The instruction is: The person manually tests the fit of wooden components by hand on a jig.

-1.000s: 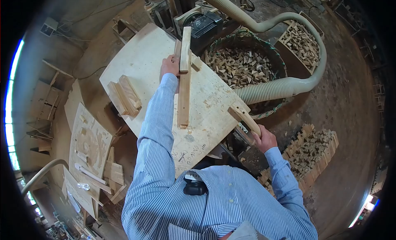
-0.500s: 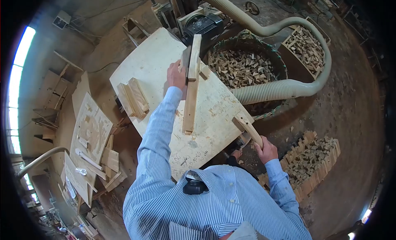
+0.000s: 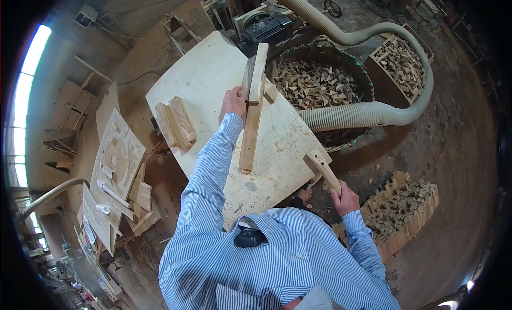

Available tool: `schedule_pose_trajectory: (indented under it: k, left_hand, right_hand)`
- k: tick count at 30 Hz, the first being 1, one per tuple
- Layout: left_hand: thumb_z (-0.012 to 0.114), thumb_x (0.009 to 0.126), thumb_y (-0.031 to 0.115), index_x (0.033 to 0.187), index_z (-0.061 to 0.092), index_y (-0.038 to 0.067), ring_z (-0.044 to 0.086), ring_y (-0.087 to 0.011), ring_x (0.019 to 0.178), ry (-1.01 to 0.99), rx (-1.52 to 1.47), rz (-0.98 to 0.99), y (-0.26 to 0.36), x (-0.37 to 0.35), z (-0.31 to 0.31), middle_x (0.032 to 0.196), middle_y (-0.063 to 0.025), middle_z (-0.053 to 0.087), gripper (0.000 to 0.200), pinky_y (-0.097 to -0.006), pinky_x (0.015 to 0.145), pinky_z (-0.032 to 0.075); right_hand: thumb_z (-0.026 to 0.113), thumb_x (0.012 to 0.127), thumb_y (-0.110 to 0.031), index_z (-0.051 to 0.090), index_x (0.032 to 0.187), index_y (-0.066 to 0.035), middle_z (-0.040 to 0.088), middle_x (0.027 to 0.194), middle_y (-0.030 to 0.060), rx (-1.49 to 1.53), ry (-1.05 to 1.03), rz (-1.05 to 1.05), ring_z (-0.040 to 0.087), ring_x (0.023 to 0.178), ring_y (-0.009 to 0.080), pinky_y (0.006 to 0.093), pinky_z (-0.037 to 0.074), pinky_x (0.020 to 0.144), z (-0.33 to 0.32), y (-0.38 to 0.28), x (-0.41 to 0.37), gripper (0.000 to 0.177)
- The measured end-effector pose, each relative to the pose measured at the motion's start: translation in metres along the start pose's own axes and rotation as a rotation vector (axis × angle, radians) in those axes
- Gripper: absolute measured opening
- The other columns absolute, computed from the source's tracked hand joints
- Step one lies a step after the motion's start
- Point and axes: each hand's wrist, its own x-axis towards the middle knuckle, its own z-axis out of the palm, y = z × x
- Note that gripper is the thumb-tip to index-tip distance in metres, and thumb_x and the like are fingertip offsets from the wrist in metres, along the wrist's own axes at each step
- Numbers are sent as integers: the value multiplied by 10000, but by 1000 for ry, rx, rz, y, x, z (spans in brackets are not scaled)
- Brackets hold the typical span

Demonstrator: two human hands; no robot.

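Note:
On the pale worktable [image 3: 213, 70], my left hand [image 3: 233, 102] is closed at the left side of a long wooden guide [image 3: 250, 134], beside a dark metal plate; what its fingers grip is too small to make out. My right hand [image 3: 346, 198] is wrapped round the lower end of a wooden handle-like piece [image 3: 325, 171], whose upper end rests at the table's right corner. Left of my left hand, a few grooved wooden pieces [image 3: 176, 122] lie together.
A motor [image 3: 265, 30] stands behind the table. To the right are a basket of wood offcuts [image 3: 320, 83], a ribbed hose [image 3: 362, 116], a crate of offcuts [image 3: 400, 67] and a stack of small blocks [image 3: 397, 211]. Boards [image 3: 120, 155] lean at left.
The camera view has shifted slightly. My left hand has moved a little down along the guide, toward me. My right hand keeps its hold on the wooden piece.

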Motion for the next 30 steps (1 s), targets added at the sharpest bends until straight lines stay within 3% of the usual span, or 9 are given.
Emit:
schedule_pose_trajectory:
  k: [2, 6, 10, 13, 15, 16, 18, 30]
  left_hand:
    - [762, 959, 173, 1302, 754, 51, 739, -220, 775, 58, 2, 34, 1, 4, 5, 1020, -152, 731, 364, -348, 649, 605]
    - [763, 964, 161, 1307, 750, 35, 696, -147, 664, -28, -138, -44, 3, 16, 2, 899, -107, 759, 365, -309, 628, 583]
    - [761, 966, 151, 1306, 754, 45, 689, -138, 659, -32, -122, -38, 7, 24, 0, 913, -104, 755, 356, -300, 600, 573]
    - [754, 971, 203, 1307, 755, 54, 730, -206, 766, -53, -155, -105, 16, 24, -4, 953, -128, 768, 367, -348, 707, 601]
    - [748, 973, 287, 1317, 754, 74, 740, -297, 970, 27, 116, 21, 18, 28, -8, 1073, -166, 761, 405, -410, 889, 590]
    - [748, 973, 287, 1317, 754, 74, 740, -297, 970, 30, 113, 16, 20, 31, -8, 1073, -166, 761, 405, -410, 889, 590]
    - [744, 969, 356, 1328, 753, 94, 698, -348, 1117, 47, 76, -68, 41, 34, -13, 1173, -196, 726, 445, -444, 1015, 539]
    - [757, 974, 343, 1331, 763, 153, 702, -304, 1117, 68, 26, -128, 37, 107, -14, 1181, -171, 719, 404, -411, 1021, 540]
  right_hand:
    - [681, 1007, -400, 602, 1378, -106, 757, 1151, 223, -1, 9, -16, 749, 1004, 424, 498, 610, 855, 1, 3, 1, 480]
    - [687, 1003, -391, 595, 1397, -108, 758, 1151, 225, -7, -16, -14, 752, 1005, 417, 492, 614, 855, 4, 5, 1, 494]
    - [689, 998, -379, 584, 1419, -97, 757, 1149, 234, -19, -9, -16, 757, 993, 416, 494, 615, 852, 4, 4, 5, 517]
    - [683, 1000, -382, 580, 1425, -85, 755, 1149, 241, -30, -15, -19, 757, 986, 421, 499, 614, 853, 3, 3, 7, 529]
    - [681, 1001, -386, 580, 1426, -80, 753, 1149, 244, -36, -21, -20, 756, 983, 423, 501, 612, 853, 3, -3, 12, 533]
    - [692, 998, -356, 591, 1399, -86, 751, 1129, 249, -13, -15, -11, 747, 989, 437, 506, 605, 850, 3, -6, 14, 494]
    - [703, 996, -327, 602, 1373, -91, 748, 1109, 255, 2, -9, -3, 739, 995, 451, 512, 597, 847, 1, -13, 18, 456]
    - [678, 1017, -335, 592, 1383, -77, 750, 1102, 263, 17, -44, -8, 746, 973, 450, 516, 601, 836, 3, -54, 64, 455]
